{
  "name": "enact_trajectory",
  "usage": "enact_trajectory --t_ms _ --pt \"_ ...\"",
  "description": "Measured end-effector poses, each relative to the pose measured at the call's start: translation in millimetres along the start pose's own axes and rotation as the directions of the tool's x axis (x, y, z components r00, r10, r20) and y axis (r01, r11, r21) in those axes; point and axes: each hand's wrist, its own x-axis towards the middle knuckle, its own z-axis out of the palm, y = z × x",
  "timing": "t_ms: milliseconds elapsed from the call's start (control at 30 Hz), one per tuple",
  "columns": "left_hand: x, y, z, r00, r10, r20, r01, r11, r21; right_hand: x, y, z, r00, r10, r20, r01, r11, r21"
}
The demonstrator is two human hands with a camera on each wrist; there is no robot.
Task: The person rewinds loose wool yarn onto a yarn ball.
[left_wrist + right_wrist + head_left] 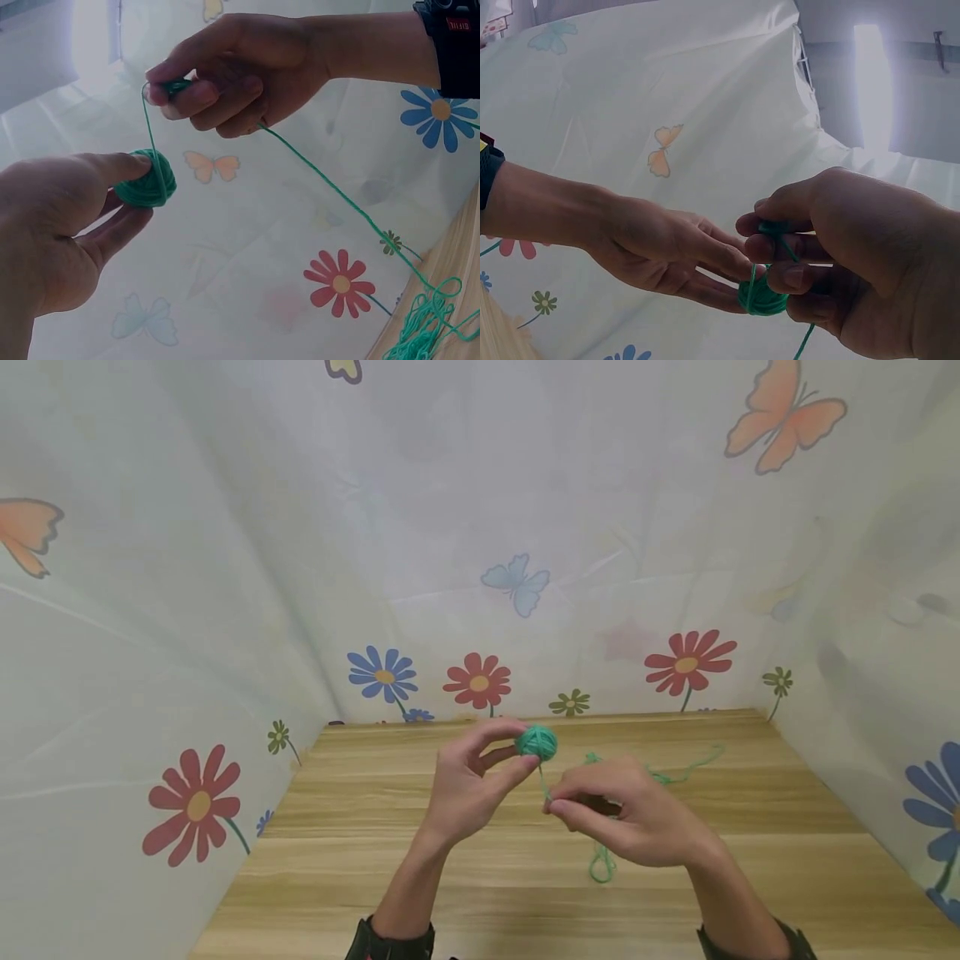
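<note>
White flower-and-butterfly sheeting is hung around light wood tabletop. By left hand, green yarn ball is held above tabletop, between thumb and fingers. Strand from ball is pinched narrowly by right hand. Loose yarn is spread on tabletop, partly hidden by right hand in head view. Red label is seen at right wrist, lettering unreadable.

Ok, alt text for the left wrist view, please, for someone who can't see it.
A left hand pinches a small round ball of green yarn, while a right hand, higher in the frame, grips the green strand running between the ball and a loose green yarn tangle. The tangle lies on a light wooden tabletop, with a pale flower-printed sheet behind.
</note>
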Motion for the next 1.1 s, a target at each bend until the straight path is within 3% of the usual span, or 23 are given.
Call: enact_trajectory --t_ms 267,633,967,1100 --pt "-1.1 0.0 1.1 0.999 -0.002 0.048 0.002 1.000 0.011 0.6 2 -1 0.998 0.020 -0.053 -0.020 1.000 -0.014" --pt "-4.9 -2.9 2.0 0.975 -0.067 0.210 0.080 0.995 -0.054 -5.9 16 -7 0.966 0.045 -0.254 -0.088 0.983 -0.160" --pt "-5.7 -0.7 -1.0 0.961 -0.063 0.270 0.090 0.992 -0.085 -14.6 37 -8 0.947 0.231 -0.224 -0.274 0.943 -0.188" --pt "-5.7 0.1 -1.5 0.959 -0.055 0.278 0.084 0.992 -0.095 -17.8 47 -9 0.939 0.258 -0.227 -0.305 0.929 -0.207"
